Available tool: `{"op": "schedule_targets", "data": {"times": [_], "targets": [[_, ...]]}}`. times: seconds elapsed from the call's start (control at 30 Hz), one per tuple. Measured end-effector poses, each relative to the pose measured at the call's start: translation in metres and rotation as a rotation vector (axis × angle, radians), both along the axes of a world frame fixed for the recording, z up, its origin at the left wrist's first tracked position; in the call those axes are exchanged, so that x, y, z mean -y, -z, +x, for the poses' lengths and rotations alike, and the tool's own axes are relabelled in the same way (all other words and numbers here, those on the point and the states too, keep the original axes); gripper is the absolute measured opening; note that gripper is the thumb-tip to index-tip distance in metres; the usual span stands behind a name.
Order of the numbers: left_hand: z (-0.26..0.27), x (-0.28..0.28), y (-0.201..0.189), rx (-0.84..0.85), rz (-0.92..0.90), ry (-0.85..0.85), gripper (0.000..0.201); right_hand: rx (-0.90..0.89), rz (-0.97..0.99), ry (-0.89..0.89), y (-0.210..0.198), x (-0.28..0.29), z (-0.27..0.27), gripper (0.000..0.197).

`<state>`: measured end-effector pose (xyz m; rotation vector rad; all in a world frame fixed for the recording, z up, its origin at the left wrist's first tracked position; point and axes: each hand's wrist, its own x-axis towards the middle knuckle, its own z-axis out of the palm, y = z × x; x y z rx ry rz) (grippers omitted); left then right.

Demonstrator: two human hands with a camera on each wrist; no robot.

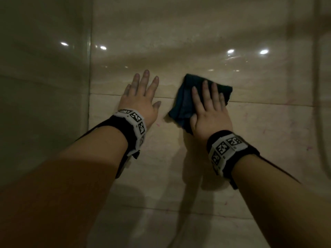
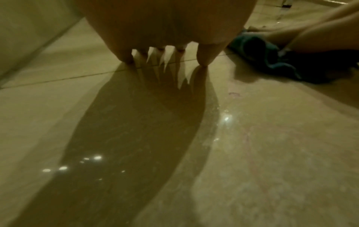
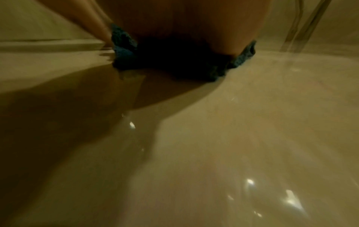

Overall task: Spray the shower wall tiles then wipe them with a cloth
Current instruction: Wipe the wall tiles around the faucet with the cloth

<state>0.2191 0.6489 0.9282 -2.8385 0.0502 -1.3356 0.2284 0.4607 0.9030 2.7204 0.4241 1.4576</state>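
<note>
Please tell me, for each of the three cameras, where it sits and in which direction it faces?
Head: worn on the head, facing the tiled wall; shows both forearms, left hand, right hand.
Left wrist: looks along spread fingers touching tile.
Right wrist: looks along the palm pressing the cloth.
Shared: all three views show the dark blue cloth.

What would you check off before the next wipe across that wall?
1. Cloth flat under the right hand: ok, straight fingers press it on the tiles.
2. Left hand clear of the cloth: ok, it rests spread on the wall beside it, apart.
3. Tiles wet from spray: cannot tell; only glossy reflections show.
4. Dirt left to wipe: not ok, faint pinkish marks show right of the cloth.
5. Room to sweep left: limited, the glass panel stands past the left hand.
6. Spray bottle nearby: cannot tell, none in view.
</note>
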Motion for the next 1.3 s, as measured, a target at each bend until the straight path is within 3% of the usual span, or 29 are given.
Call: {"op": "schedule_targets", "data": {"times": [0.17,0.43,0.57,0.73,1.0,1.13,1.3], "targets": [[-0.004,0.015,-0.003,0.004,-0.066,-0.027,0.068,-0.071,-0.047,0.043,0.021,0.011,-0.005,0.067],[0.005,0.035,-0.008,0.069,0.074,0.002,0.065,-0.03,0.053,0.054,-0.042,0.029,0.002,0.066],[0.009,0.044,-0.011,0.057,0.069,0.026,0.064,0.005,0.064,0.021,-0.054,0.035,0.005,0.065],[0.01,0.049,-0.005,0.067,0.051,0.032,0.063,0.055,0.064,-0.004,-0.037,0.043,0.005,0.065],[0.01,0.079,-0.005,0.1,0.053,0.113,0.063,-0.016,0.032,0.04,0.017,0.067,0.002,0.066],[0.015,0.096,-0.008,0.103,0.078,0.094,0.062,-0.02,0.01,0.055,0.007,0.072,0.002,0.067],[0.023,0.094,0.0,0.17,0.09,0.102,0.061,-0.005,0.043,0.068,-0.036,0.091,0.004,0.065]]}}
